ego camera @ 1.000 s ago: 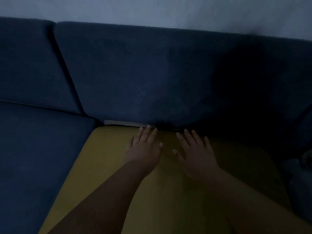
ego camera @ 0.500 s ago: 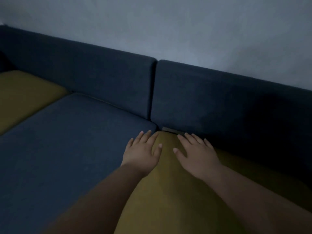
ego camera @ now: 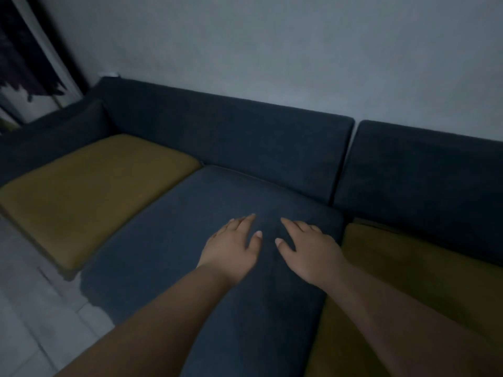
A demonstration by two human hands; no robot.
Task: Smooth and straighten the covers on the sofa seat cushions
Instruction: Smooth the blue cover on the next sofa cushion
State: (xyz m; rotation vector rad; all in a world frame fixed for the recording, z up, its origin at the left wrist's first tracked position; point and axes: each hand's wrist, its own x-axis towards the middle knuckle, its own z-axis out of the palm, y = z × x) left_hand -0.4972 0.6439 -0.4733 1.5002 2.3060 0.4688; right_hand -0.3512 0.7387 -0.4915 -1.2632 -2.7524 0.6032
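- The dark blue backrest (ego camera: 231,137) runs along the far edge of the blue seat cushion (ego camera: 168,254), which butts against it. A loose cover would probably bunch along that long seam.
- The blue seat cushion, the middle of three seats, is the one being worked on. Its cover looks fairly flat, though the dim light could hide fine wrinkles.
- The left mustard cushion (ego camera: 89,194) lies against its left side and the right mustard cushion (ego camera: 408,273) against its right side. Neither is under a hand.
- The floor (ego camera: 27,308) shows beyond the blue seat cushion's front left corner.
- The left hand (ego camera: 231,248) lies palm down on the blue seat cushion's rear right part, fingers straight and gripping nothing. It seems to be flat so the palm can drag the fabric rather than pinch it.
- The right hand (ego camera: 307,248) lies just beside it, nearer the cushion's right edge, equally flat and empty. The thumbs point at each other without touching, so the pair looks set to sweep the cover outward or toward the backrest.
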